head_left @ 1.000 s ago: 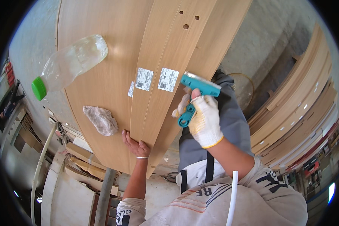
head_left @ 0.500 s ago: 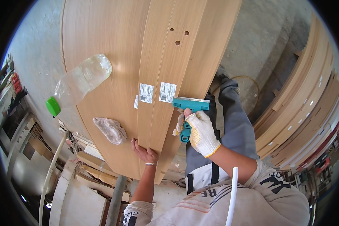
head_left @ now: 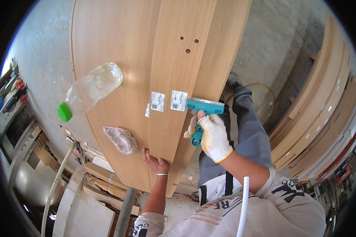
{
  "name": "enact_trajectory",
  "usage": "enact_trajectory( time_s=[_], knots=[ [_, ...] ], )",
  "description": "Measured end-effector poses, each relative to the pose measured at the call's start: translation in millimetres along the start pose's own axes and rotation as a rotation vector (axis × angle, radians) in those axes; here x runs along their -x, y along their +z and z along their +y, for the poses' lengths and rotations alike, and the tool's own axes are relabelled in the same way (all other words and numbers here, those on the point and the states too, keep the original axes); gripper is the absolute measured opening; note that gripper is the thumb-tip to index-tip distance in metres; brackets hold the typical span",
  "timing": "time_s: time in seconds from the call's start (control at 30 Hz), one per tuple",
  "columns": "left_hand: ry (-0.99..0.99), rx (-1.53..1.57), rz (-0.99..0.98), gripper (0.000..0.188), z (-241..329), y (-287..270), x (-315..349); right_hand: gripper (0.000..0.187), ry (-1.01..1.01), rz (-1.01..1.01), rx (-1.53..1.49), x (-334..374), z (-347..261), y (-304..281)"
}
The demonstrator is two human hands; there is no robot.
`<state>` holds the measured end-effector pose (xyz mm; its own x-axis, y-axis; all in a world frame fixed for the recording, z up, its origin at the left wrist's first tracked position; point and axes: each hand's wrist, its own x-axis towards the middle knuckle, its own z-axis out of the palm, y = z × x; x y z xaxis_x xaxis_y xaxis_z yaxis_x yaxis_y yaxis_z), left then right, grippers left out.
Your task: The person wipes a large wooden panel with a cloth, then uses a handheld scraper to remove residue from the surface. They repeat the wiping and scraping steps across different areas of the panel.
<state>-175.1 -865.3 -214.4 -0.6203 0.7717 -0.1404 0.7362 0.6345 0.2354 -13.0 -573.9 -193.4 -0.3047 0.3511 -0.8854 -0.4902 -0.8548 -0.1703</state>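
Note:
My right hand, in a white knit glove, grips a teal scraper whose blade rests at the right edge of a narrow wood-grain panel. Two white labels are stuck on that panel just left of the blade. My bare left hand holds the near end of the panel, fingers spread on its face. The narrow panel lies on top of a wider wood-grain board.
A clear plastic bottle with a green cap and a crumpled rag lie on the wide board to the left. Stacked wood panels lean at the right. A white tube hangs before my chest. Concrete floor below.
The scraper has slid down and left toward the labels, its blade now level beside them. My left hand has stayed on the panel's near end.

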Motion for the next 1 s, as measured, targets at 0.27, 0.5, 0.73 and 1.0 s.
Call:
enact_trajectory(
  time_s=[0.27, 0.5, 0.73, 1.0],
  knots=[
    [-0.013, 0.015, 0.004, 0.075, -2, 1, 2, 0.033, -0.103, -0.156, 0.001, -3, -54, 36],
    [0.005, -0.001, -0.009, 0.075, -3, -1, 2, 0.019, 0.169, -0.136, -0.180, 15, 1, 66],
    [-0.003, 0.002, -0.001, 0.075, -4, 0, 3, 0.018, 0.098, 0.006, -0.279, -2, 20, 86],
    [0.029, -0.014, 0.009, 0.075, -9, 3, 3, 0.021, 0.147, 0.024, -0.543, -15, 56, 74]
  ],
)
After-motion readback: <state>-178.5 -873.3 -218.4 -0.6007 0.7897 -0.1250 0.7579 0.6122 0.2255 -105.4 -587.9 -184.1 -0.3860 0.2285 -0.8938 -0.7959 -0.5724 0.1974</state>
